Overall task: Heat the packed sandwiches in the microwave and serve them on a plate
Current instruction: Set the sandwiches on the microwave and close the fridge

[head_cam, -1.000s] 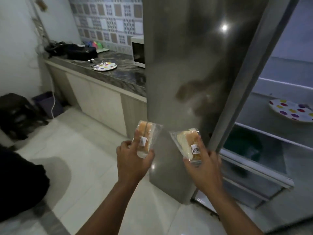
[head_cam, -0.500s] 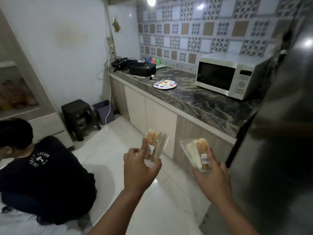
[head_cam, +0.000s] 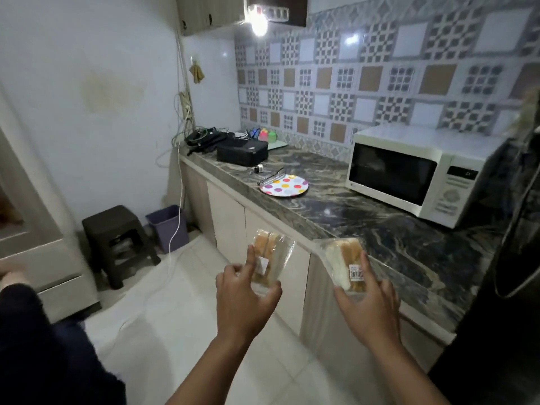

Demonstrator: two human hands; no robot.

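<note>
My left hand [head_cam: 244, 302] grips one packed sandwich [head_cam: 270, 258] in clear plastic, held upright over the floor. My right hand [head_cam: 369, 308] grips a second packed sandwich [head_cam: 343, 260] with a barcode label, at the front edge of the marble counter [head_cam: 380, 229]. A white microwave [head_cam: 415, 173] stands on the counter at the right, its door closed. A polka-dot plate [head_cam: 285, 186] lies on the counter left of the microwave, with metal tongs [head_cam: 270, 176] resting on its far rim.
A black case [head_cam: 242, 152] and cables crowd the counter's far end. A dark stool [head_cam: 117, 244] and purple bin [head_cam: 169, 228] stand on the floor by the wall. A person in dark clothing [head_cam: 43, 346] crouches at bottom left. The dark fridge [head_cam: 508, 287] is at the right.
The view has swung left from the open fridge toward the counter and come closer to it. Both hands keep hold of their sandwiches, now nearer the counter edge.
</note>
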